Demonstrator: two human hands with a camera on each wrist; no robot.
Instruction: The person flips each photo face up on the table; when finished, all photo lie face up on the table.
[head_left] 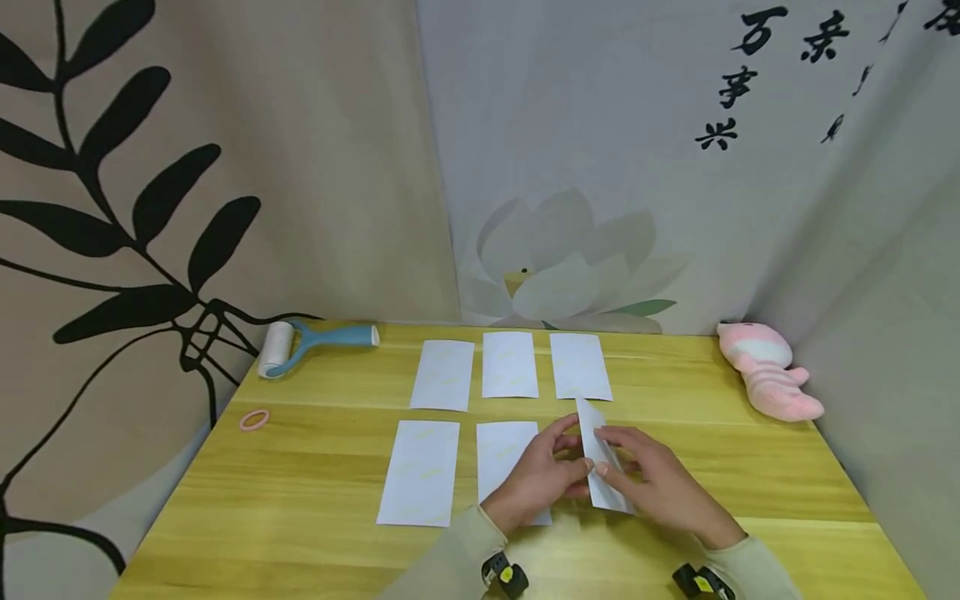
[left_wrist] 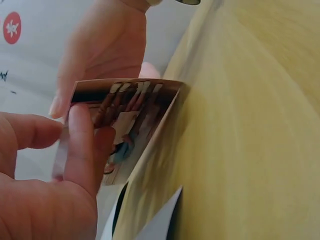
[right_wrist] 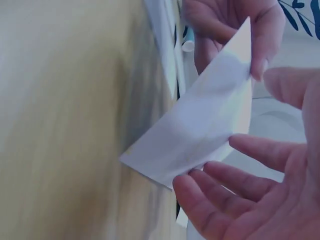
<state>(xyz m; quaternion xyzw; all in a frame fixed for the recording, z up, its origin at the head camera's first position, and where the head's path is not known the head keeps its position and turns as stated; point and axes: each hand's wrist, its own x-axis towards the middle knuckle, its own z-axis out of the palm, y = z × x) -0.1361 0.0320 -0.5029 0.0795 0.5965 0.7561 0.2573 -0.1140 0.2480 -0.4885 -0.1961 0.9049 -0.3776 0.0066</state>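
A photo print stands tilted on its edge between the two hands, close over the table. Its plain white back faces the right hand, while the picture side shows in the left wrist view. My left hand pinches the print, thumb on the white back and fingers against the picture. On the other side, my right hand touches the white back with its fingertips; its thumb lies apart from the fingers. Just left of the print, a white card lies partly hidden under the left hand.
Another white card lies farther left, with three cards in a row behind. A blue-handled lint roller and a pink ring are at the left. A pink plush toy sits at the back right corner.
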